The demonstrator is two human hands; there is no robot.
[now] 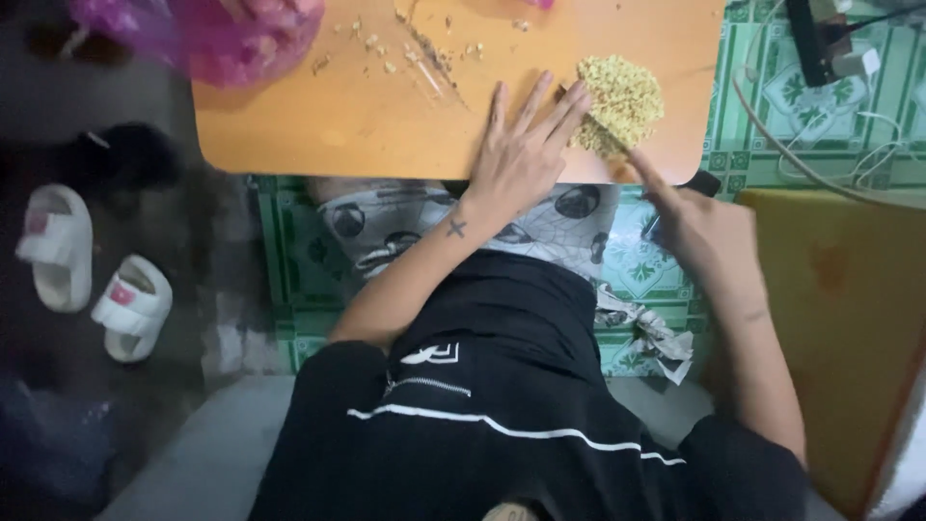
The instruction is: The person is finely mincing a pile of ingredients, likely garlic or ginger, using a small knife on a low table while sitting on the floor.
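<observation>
Table point(367, 125), orange: left hand point(516, 159) flat and open beside yellow crumb pile point(622, 101); right hand point(699, 227) empty, forefinger touching pile's edge; pink bag point(222, 39) far-left.

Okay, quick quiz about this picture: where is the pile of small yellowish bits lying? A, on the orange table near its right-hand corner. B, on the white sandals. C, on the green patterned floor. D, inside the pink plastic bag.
A: the pile of small yellowish bits lies on the orange table near its right corner, with the left hand flat beside it, fingertips at its edge, and the right hand pointing a finger at it.
</observation>
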